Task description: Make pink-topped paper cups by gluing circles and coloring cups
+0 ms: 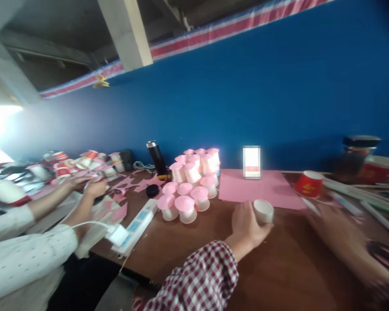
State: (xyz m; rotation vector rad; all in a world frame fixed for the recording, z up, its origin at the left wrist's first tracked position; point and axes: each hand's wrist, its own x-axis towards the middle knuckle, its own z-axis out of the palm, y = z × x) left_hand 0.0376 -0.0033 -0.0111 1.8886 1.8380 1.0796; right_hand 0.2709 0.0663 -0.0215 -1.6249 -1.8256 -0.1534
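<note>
Checked sleeve nearest; left hand (246, 226) fingers clamp a small white paper cup (263, 211) (round, smooth). Right hand (340, 237) is blurred, fingers unclear, near a red cup (309, 183).

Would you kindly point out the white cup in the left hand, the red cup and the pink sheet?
white cup (263, 211), head view, on its side wall.
red cup (309, 184), head view, on its front wall.
pink sheet (236, 190), head view, on a bare left part.

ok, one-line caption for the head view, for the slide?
Left hand holds a white cup on the table beside pink-topped cups; right hand blurred.
</note>
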